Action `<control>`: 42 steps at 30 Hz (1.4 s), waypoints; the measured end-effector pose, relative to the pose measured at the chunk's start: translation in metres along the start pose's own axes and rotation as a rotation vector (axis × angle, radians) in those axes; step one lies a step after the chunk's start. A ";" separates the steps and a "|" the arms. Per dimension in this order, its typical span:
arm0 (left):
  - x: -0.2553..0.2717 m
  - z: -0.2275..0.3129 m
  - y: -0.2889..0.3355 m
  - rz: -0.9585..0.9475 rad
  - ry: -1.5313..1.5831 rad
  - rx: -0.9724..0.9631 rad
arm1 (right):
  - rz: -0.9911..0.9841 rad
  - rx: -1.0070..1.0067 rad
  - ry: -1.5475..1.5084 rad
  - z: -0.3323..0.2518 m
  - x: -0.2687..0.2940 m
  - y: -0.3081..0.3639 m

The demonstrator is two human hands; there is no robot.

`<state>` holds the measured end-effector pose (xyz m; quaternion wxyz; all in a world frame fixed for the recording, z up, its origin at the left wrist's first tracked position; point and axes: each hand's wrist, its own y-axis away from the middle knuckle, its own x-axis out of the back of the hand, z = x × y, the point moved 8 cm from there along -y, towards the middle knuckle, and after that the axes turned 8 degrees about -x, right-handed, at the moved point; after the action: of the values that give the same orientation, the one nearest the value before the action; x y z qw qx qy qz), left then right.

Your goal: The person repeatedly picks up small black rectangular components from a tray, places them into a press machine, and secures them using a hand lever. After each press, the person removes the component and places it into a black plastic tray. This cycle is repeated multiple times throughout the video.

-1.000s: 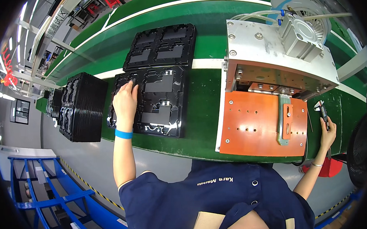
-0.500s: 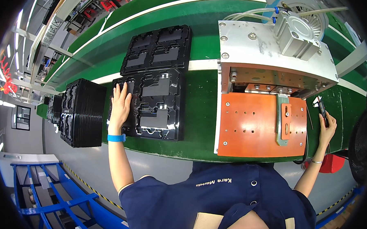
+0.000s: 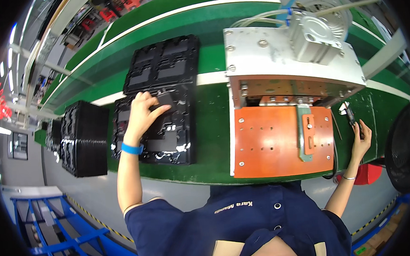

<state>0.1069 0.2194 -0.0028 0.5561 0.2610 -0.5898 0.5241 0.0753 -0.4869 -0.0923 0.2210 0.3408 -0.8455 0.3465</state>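
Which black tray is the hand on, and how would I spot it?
Find the long green belt and the orange plate on it. Just left of that plate lie two flat black trays; the left hand rests on the nearer tray. The farther tray has no hand on it.

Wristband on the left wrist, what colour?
Blue; the wristband shows clearly in the head view, just below the left hand.

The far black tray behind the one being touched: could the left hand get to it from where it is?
Probably yes: the left hand rests on the near tray, the far tray adjoins it, and nothing lies between.
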 end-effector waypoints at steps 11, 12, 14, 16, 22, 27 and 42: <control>0.014 0.221 -0.020 -0.004 0.382 -0.251 | -0.368 0.337 -0.284 -0.228 0.014 0.052; 0.005 0.237 -0.024 -0.013 0.408 -0.275 | -0.481 0.437 -0.301 -0.258 0.007 0.064; -0.007 0.250 -0.033 0.028 0.356 -0.284 | -0.613 0.606 -0.355 -0.292 -0.004 0.088; -0.011 0.253 -0.037 0.065 0.285 -0.245 | -0.665 0.671 -0.312 -0.305 -0.015 0.106; -0.011 0.251 -0.020 0.027 0.477 -0.308 | -0.637 0.767 -0.164 -0.317 -0.036 0.122; -0.018 0.256 -0.009 0.024 0.559 -0.354 | -0.663 0.797 -0.034 -0.317 -0.043 0.135; -0.017 0.263 -0.011 -0.039 0.560 -0.434 | -0.670 0.764 -0.184 -0.316 -0.040 0.130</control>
<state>0.0204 -0.0281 0.0291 0.7485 -0.0059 -0.5072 0.4271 0.0508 -0.1690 0.0362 0.1045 0.6783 -0.5191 0.5094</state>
